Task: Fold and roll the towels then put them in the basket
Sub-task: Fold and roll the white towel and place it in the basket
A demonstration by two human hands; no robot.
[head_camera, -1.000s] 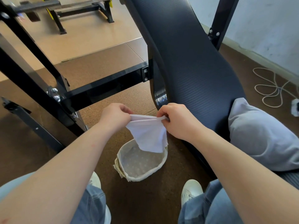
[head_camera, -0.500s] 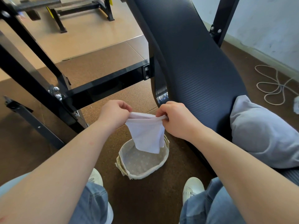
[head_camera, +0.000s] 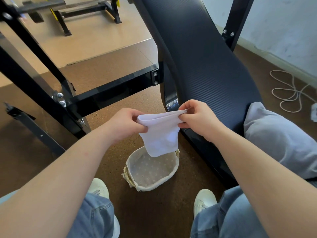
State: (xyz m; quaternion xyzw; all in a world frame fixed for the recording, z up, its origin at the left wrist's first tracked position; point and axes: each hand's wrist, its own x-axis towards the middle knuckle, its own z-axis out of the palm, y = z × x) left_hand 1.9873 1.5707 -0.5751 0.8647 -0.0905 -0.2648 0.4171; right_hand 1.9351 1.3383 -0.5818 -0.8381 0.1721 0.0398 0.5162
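A small white towel (head_camera: 160,136) hangs folded in the air between my hands, its lower edge dangling over the basket. My left hand (head_camera: 124,125) pinches its upper left corner. My right hand (head_camera: 195,120) pinches the upper right corner with thumb and fingers. Below on the floor sits an oval woven basket (head_camera: 130,179) with a pale dotted fabric lining; nothing lies inside it. A grey towel (head_camera: 281,141) rests on the dark bench to my right.
A dark ribbed bench pad (head_camera: 202,57) slopes up ahead on the right, on a black steel frame (head_camera: 111,93). White cable (head_camera: 288,93) coils on the brown floor by the wall. My white shoes (head_camera: 204,200) flank the basket.
Both hands still hold the white towel; they have spread slightly, and the right hand's fingers have shifted their pinch on the top edge.
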